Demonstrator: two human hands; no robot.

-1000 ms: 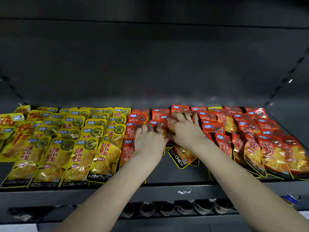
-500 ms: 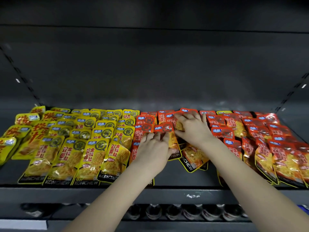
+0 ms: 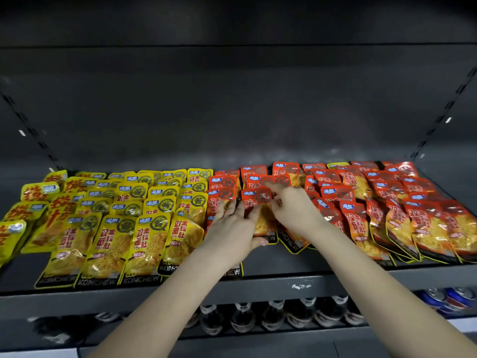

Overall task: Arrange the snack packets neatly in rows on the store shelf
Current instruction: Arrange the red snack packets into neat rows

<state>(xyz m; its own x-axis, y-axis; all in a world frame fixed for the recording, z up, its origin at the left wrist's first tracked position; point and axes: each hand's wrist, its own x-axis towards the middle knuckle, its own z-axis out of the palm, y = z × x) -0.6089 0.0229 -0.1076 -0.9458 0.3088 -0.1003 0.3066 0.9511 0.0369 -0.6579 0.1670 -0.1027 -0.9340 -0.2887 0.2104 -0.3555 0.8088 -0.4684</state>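
Yellow snack packets (image 3: 111, 228) lie in overlapping rows on the left half of the dark shelf (image 3: 335, 279). Red packets (image 3: 402, 215) fill the right half in looser rows. In the middle, a red packet (image 3: 260, 218) lies between my hands. My left hand (image 3: 233, 229) rests on the packet's left side with straight fingers, thumb under its lower edge. My right hand (image 3: 294, 210) pinches the same packet near its top right edge. More red packets (image 3: 268, 180) lie stacked just behind it.
The shelf's back wall (image 3: 232, 112) is bare and dark, with slotted uprights (image 3: 444, 112) at both sides. On the lower shelf stand bottles (image 3: 271, 316) and, at the right, cans (image 3: 451, 298). A strip of bare shelf lies in front of the middle packets.
Both hands have drawn closer together on the middle red packet. My right hand has come back from the far stack to the packet's top edge. The view has shifted slightly.
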